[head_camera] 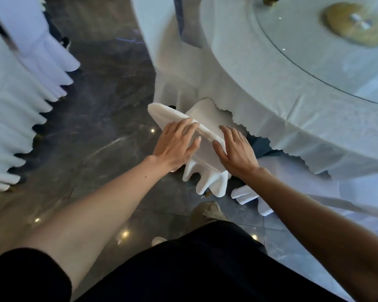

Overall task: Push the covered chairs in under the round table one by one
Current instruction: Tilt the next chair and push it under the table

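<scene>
One covered chair, round table, grey marble floor

The chair cover in the middle is plain white, same as the row of covers on the left. The tablecloth on the right is a pale bluish white. The floor is dark grey marble with lighter veins. There's a gold centrepiece far right, black trousers near, and a tan shoe.
</scene>
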